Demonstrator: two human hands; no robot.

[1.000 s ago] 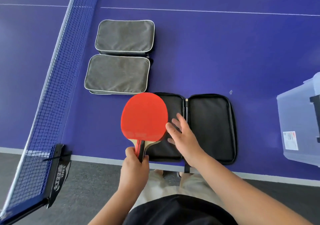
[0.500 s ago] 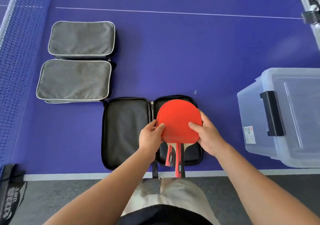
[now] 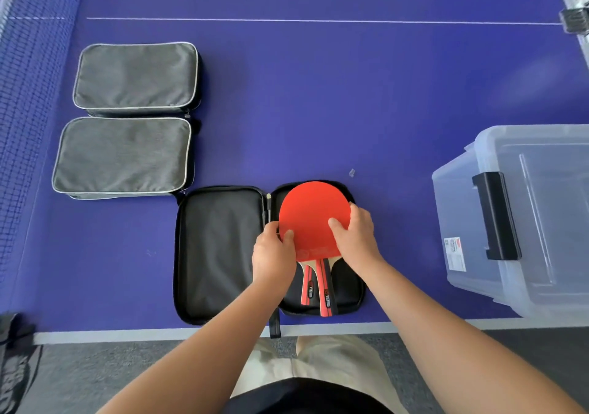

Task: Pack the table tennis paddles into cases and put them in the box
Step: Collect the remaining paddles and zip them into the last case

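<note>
An open black case (image 3: 220, 254) lies flat at the table's near edge. Two red paddles (image 3: 314, 212) are stacked in its right half, their handles pointing toward me. My left hand (image 3: 274, 259) grips the left edge of the top paddle's blade, thumb on the red rubber. At the blade's right edge my right hand (image 3: 355, 235) holds on, thumb on top and fingers curled round the rim. The left half of the case holds nothing. A clear plastic box (image 3: 522, 219) with a black latch stands at the right.
Two zipped grey cases (image 3: 134, 75) (image 3: 122, 157) lie side by side at the left. The net (image 3: 19, 94) runs along the far left, with its clamp at the bottom-left corner. A small clear scrap (image 3: 351, 173) lies just beyond the open case.
One second ago my left hand held a paddle by the handle over the case's left half. Both hands now hold it on the second paddle in the right half, settled slightly deeper.
</note>
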